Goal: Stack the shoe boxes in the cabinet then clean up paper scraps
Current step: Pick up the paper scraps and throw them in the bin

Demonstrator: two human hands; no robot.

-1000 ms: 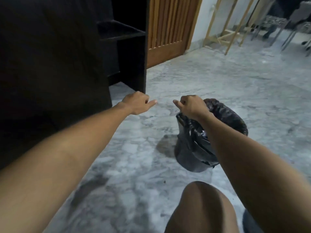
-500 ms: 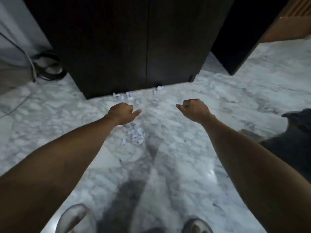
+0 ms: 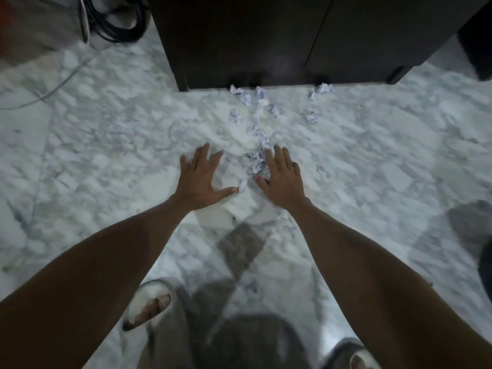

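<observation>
**Both hands spread over the paper scraps on the marble floor**

The left hand [image 3: 201, 179] and the right hand [image 3: 281, 179] reach down side by side toward the marble floor [image 3: 106, 155], palms down and fingers fully splayed. Neither has hold of anything. Whether the palms actually touch the floor cannot be told from this view.

The paper scraps [image 3: 257, 134] lie in a loose trail of small crumpled white-and-blue bits. It begins at the foot of the dark cabinet [image 3: 266, 41] and runs toward the person, ending in the gap between the two hands. The nearest cluster sits just beside the right hand's index finger and thumb, some bits touching or partly hidden by the fingers. One single scrap [image 3: 242, 185] lies just off the tip of the left thumb, between the two thumbs. A few more scraps [image 3: 320, 90] are set apart to the right, close to the cabinet's base, well beyond the right fingertips.

The cabinet's two doors are closed, with a vertical seam between them. At the upper left a coil of black cable [image 3: 119, 25] rests on the floor. At the bottom edge the person's feet in pale sandals [image 3: 149, 302] stand on either side of a shadow.
</observation>
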